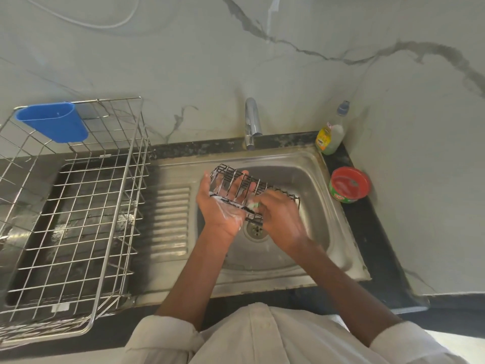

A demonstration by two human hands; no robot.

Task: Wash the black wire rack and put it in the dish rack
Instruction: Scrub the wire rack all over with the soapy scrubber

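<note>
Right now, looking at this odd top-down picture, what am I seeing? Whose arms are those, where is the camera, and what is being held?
No machine is at work here: these are a person's two bare arms. The single picture comes from a wide-angle camera worn on the head, looking down, so walls curve.

The left hand supports a black wire rack over a steel sink; soap foam clings to both. The right hand grips something small and green, probably a scrubber, against the rack.

Behind is the tap; no water is visibly running. To the right stand a soap bottle and a red-rimmed tub. On the left sits a steel dish rack with a blue cup hung on its edge, where the washed rack should go.
</note>
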